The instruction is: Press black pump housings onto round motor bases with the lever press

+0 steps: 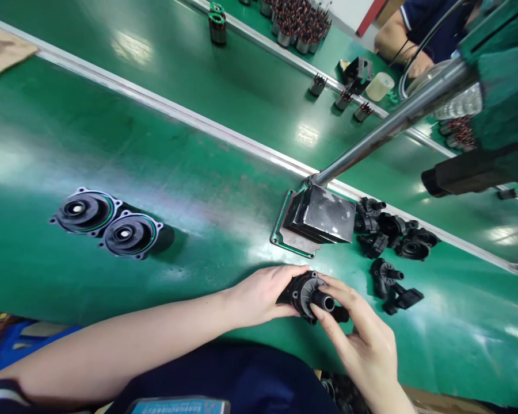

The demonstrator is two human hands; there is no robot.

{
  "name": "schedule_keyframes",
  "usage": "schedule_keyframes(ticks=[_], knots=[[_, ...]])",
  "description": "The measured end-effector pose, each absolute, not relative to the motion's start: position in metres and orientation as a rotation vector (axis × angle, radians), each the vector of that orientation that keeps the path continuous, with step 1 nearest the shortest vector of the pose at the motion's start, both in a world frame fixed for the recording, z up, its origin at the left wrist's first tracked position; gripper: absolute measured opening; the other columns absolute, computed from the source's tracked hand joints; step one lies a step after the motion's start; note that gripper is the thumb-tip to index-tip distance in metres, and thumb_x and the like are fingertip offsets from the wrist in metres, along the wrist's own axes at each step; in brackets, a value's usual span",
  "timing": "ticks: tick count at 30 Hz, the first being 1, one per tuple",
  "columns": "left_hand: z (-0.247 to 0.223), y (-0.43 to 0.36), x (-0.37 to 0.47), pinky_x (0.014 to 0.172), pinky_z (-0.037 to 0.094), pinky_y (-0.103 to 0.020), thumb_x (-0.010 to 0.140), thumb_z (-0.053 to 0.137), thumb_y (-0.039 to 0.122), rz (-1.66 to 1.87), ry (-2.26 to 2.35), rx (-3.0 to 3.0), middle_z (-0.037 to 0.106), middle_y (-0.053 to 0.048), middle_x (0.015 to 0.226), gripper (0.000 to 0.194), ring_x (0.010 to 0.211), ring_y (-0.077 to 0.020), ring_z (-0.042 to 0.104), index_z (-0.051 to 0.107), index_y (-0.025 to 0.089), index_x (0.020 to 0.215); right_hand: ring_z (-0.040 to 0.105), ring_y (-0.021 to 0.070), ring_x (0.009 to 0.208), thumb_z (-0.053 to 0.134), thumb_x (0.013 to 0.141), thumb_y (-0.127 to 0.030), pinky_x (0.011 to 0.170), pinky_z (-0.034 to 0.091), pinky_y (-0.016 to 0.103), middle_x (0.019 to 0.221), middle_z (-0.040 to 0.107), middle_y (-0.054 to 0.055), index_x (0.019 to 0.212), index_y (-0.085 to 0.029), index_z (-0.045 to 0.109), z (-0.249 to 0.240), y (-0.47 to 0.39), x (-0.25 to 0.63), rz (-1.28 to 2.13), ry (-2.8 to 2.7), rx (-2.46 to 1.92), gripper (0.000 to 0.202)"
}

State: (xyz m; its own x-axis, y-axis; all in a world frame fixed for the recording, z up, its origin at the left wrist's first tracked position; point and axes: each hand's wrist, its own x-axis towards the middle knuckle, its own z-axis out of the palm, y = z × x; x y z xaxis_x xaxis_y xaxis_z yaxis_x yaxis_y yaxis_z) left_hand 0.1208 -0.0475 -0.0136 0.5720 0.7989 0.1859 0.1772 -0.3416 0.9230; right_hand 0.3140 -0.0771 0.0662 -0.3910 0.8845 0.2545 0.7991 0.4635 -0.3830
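A black pump [306,296] with a round finned cover and a short pipe stub is held between my two hands, just above the green bench near its front edge. Its body sits in the grasp of my left hand [265,293], fingers wrapped round the side. My right hand [362,328] grips the cover, thumb and fingers about the pipe stub. To the left on the bench, two black pump bodies [132,234] stand side by side, open faces up, each with a green ring inside the rim. Right of my hands lie loose black pump covers [386,273].
A metal stand block [323,213] with a slanting steel pole [397,121] rises beyond my hands. More black covers [391,227] are heaped beside it. Across a metal rail lie several copper-wound motor cores [300,26]. A co-worker's arm [392,40] is at the top right.
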Motion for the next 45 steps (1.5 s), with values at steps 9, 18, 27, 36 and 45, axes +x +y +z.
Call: schedule_keyframes(ticks=[9,18,27,36,45], knots=[[-0.013,-0.047,0.121,0.106,0.048,-0.044,0.082,0.071,0.036,0.813,0.793,1.842,0.056,-0.014,0.135,0.069,0.125,-0.0279,0.056,0.035,0.019,0.139,0.058,0.0008,0.114,0.063,0.081,-0.022,0.103,0.049,0.009,0.119,0.059,-0.001,0.109,-0.019,0.057,0.065,-0.075,0.313,0.299,-2.325,-1.417,0.029],[-0.014,-0.047,0.121,0.104,0.049,-0.044,0.081,0.073,0.034,0.804,0.791,1.840,0.057,-0.014,0.134,0.070,0.123,-0.0284,0.057,0.035,0.021,0.139,0.058,0.0028,0.114,0.063,0.080,-0.021,0.103,0.050,0.012,0.120,0.059,0.000,0.110,-0.019,0.056,0.066,-0.075,0.313,0.321,-2.326,-1.406,0.030],[-0.014,-0.047,0.120,0.105,0.048,-0.044,0.082,0.072,0.035,0.811,0.779,1.820,0.055,-0.013,0.136,0.073,0.124,-0.0281,0.056,0.032,0.023,0.142,0.059,0.0038,0.112,0.062,0.081,-0.022,0.099,0.053,0.013,0.118,0.060,0.002,0.110,-0.018,0.056,0.063,-0.074,0.313,0.294,-2.334,-1.397,0.029],[-0.024,-0.039,0.125,0.103,0.048,-0.039,0.085,0.067,0.035,0.918,0.630,1.988,0.055,-0.012,0.132,0.052,0.121,-0.0254,0.057,0.046,0.026,0.132,0.063,0.0027,0.108,0.062,0.082,-0.028,0.091,0.056,0.010,0.116,0.062,0.003,0.106,-0.017,0.043,0.047,-0.081,0.313,0.540,-2.069,-1.508,0.033],[0.038,-0.038,0.114,0.094,0.053,-0.036,0.068,0.078,0.026,0.965,0.740,2.105,0.067,-0.007,0.116,0.059,0.107,-0.0243,0.065,0.055,0.025,0.122,0.057,0.0081,0.121,0.060,0.082,-0.045,0.101,0.054,0.020,0.127,0.055,0.004,0.116,-0.020,0.053,0.115,-0.067,0.347,0.395,-2.268,-1.359,0.043]])
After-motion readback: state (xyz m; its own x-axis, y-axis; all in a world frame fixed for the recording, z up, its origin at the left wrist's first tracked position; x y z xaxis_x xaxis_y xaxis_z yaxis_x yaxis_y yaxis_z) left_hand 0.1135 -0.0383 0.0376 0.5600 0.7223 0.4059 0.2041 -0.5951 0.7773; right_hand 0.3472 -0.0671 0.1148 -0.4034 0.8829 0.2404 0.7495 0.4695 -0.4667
